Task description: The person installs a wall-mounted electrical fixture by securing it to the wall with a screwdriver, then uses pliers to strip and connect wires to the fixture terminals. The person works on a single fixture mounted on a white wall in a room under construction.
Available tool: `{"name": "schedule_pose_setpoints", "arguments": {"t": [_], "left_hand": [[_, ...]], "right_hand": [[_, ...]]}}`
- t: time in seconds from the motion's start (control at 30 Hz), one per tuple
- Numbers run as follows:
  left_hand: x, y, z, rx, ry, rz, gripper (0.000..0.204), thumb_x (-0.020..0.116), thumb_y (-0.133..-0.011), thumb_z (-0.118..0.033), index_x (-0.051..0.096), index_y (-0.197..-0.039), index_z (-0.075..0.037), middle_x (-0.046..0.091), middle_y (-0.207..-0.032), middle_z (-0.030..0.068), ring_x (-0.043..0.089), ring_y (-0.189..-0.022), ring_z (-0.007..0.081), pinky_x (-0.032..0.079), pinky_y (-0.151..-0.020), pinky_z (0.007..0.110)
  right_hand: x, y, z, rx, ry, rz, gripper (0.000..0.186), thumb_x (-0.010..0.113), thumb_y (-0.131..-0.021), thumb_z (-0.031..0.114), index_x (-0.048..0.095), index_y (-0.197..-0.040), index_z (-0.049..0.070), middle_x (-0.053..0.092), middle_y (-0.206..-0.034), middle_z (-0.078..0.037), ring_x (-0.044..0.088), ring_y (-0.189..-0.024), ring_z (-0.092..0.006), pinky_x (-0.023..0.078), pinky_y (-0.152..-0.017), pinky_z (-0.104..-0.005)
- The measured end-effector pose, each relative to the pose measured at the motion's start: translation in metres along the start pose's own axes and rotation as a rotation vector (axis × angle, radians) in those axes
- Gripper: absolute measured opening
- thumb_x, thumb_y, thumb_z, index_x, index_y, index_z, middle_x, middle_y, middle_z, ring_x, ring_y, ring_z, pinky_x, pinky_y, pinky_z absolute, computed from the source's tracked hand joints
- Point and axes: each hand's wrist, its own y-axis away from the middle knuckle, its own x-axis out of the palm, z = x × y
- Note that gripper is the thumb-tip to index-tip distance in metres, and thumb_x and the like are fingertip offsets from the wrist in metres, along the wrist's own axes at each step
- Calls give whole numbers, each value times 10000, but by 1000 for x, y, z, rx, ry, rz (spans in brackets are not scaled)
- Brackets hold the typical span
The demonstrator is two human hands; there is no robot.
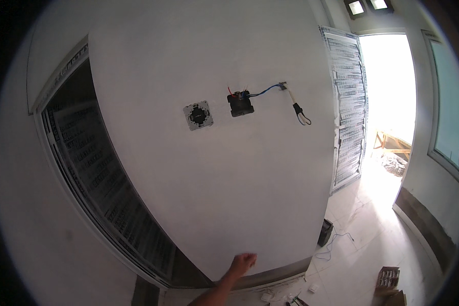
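Observation:
My left hand (244,262) is low in front of the white wall (229,188), its forearm rising from the lower edge. Its fingers are curled closed, and whatever they may hold is too small and blurred to make out. My right hand is out of sight. Above on the wall, well away from the hand, a grey square mounting plate with a dark centre (199,116) is fixed. Beside it sits a black electrical box (240,104) with red and blue wires at its top. A blue wire (265,91) leads right to a pale cable (290,96) with a black-wrapped, looped end.
A dark recess with a film-covered frame (102,158) is on the left. At right, a film-covered door (346,107) stands beside a bright doorway (389,92). On the tiled floor (359,260) are a black case (325,232), a blue cord (333,245) and a box of small parts (388,277).

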Motion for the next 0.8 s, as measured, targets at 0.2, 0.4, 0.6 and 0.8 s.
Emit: {"name": "schedule_pose_setpoints", "arguments": {"t": [0.2, 0.4, 0.6, 0.8], "left_hand": [[-28, -46, -232, 354, 370, -125, 341, 696, -1030, -326, 730, -1055, 12, 694, -864, 43, 649, -822, 126, 552, -786, 315], [-63, -87, -371, 790, 97, -435, 289, 715, -1019, -255, 732, -1061, 30, 712, -871, 26, 644, -756, 113, 549, -722, 292], [-101, -114, -468, 1106, -178, -833, 220, 766, -953, -145, 747, -1107, 12, 781, -925, 94, 732, -836, 143, 579, -765, 307], [-111, -136, -497, 1187, -374, -924, 208, 784, -922, -126, 759, -1091, -7, 782, -934, 142, 766, -800, 219, 592, -728, 338]], "right_hand": [[-11, 12, -30, 31, 7, -24, 466, 780, -915, 423, 680, -681, 32, 544, -542, 2, 470, -454, -138, 367, -430, -367], [-20, 30, -61, 62, 57, -82, 553, 773, -877, 500, 669, -607, 28, 586, -532, -49, 513, -459, -174, 412, -468, -406], [-30, 48, -87, 169, 97, -162, 560, 782, -833, 516, 695, -606, 12, 632, -546, -80, 582, -500, -209, 458, -521, -428], [-35, 58, -76, 103, 64, -148, 582, 758, -823, 554, 698, -589, 24, 628, -533, -77, 603, -514, -227, 475, -542, -437]]}}
